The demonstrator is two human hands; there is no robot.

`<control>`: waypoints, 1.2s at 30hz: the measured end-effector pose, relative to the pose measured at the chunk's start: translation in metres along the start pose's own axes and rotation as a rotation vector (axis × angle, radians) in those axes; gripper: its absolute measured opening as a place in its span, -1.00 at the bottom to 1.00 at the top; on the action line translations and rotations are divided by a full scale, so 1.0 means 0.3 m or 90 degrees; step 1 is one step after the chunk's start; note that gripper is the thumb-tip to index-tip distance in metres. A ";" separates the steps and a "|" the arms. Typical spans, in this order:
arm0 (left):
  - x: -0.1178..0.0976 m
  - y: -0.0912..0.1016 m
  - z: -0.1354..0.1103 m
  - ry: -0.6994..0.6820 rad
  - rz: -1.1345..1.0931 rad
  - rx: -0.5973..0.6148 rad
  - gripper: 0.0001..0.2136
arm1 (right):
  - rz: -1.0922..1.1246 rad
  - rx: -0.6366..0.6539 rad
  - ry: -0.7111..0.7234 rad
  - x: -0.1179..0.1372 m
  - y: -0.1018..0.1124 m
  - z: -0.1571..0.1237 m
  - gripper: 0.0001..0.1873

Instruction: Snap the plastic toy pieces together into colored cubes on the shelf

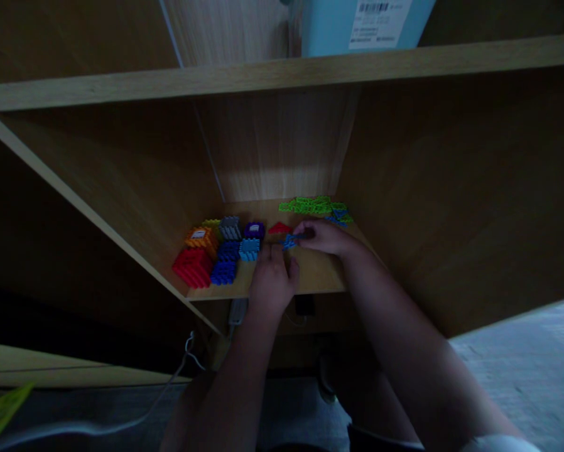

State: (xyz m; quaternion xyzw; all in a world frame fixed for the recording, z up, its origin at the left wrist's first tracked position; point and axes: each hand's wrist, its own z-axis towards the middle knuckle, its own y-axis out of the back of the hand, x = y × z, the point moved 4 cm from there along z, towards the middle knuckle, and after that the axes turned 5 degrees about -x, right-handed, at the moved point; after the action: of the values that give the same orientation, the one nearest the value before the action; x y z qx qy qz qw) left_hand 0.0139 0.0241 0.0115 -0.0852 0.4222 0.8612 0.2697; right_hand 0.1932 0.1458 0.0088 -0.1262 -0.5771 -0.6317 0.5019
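My right hand [323, 236] pinches a blue triangular plastic piece [289, 240] low over the shelf, right beside a red triangular piece [279, 228]. My left hand [273, 277] lies on the shelf with fingers stretched forward and thumb apart, its fingertips next to a light blue stack [250, 249]. To the left are stacks of toothed plastic tiles: purple [254, 230], grey [230, 227], dark blue [223, 272], orange [201, 239] and red [192, 267]. Green outline pieces [313, 205] form a pile at the back, with some blue pieces [339, 216] at its right end.
The wooden cubby has side walls and an upper shelf board [282, 74] overhead. A light blue box [331, 28] with a label stands on that upper board. Below the working shelf are a power strip [237, 311] and a dark adapter [304, 305]. A white cable [173, 375] hangs at lower left.
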 end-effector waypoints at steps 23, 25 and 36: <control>-0.006 0.019 -0.072 0.002 0.065 -0.001 -0.86 | -0.058 -0.012 0.104 0.031 -0.079 0.024 -0.81; -0.005 0.018 -0.069 -0.001 0.062 -0.003 -0.86 | -0.065 -0.011 0.108 0.034 -0.075 0.023 -0.82; -0.005 0.014 -0.057 -0.002 0.066 0.032 -0.85 | -0.042 -0.015 0.120 0.034 -0.073 0.025 -0.79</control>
State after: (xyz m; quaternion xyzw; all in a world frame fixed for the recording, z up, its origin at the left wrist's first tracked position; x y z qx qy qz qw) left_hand 0.0115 0.0082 0.0039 -0.0547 0.4468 0.8635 0.2273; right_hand 0.1683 0.1435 0.0053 -0.0527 -0.5238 -0.6638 0.5312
